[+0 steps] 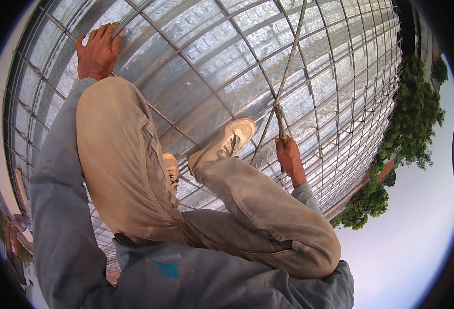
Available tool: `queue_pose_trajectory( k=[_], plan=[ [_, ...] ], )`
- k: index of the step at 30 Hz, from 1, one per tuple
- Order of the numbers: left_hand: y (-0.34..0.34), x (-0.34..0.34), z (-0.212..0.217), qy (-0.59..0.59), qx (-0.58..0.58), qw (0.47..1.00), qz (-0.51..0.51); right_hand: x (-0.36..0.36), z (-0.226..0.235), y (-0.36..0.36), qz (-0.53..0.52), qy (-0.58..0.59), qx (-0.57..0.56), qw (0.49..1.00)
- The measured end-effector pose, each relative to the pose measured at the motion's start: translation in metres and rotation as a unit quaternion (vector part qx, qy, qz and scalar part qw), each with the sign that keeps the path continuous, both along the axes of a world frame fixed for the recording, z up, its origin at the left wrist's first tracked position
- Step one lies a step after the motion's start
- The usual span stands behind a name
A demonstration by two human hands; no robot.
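Observation:
My left hand (98, 54) is at the upper left, its fingers bent over a steel bar (134, 18) of the mesh. My right hand (289, 157) is closed round the handles of metal pincers (280, 121). Their head is at a crossing where a thinner, rope-like length (292, 56) meets the rebar mesh (241, 35); the jaws are too small to make out. Ribbed, shiny metal decking (185, 82) lies under the mesh. Which part of the left fingers' grip carries the bar is partly hidden.
I squat on the mesh with knees bent, my light shoe (232, 138) beside the pincers. Green trees (415, 110) and sky stand past the decking's right edge. A pale ledge (0, 103) runs along the left edge, with a lower area beyond it.

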State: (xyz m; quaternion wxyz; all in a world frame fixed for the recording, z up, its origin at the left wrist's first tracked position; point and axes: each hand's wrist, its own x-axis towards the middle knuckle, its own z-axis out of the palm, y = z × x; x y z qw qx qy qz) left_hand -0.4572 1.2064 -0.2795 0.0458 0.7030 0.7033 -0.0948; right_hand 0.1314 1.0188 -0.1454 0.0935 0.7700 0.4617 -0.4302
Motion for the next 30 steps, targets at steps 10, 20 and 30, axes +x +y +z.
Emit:
queue_pose_trajectory(
  k=[10, 20, 30],
  plan=[
    [0.000, 0.002, 0.002, -0.014, 0.003, 1.000, -0.006, -0.011, 0.053, 0.058, -0.430, 0.332, -0.273, 0.794],
    [0.001, 0.002, 0.001, -0.021, 0.000, 1.000, -0.007, 0.004, 0.079, 0.076, 0.430, -0.216, 0.091, 0.872],
    [0.001, 0.002, 0.002, -0.027, 0.009, 1.000, -0.001, 0.051, 0.080, 0.103, 0.194, 0.041, -0.158, 0.967]
  ],
)
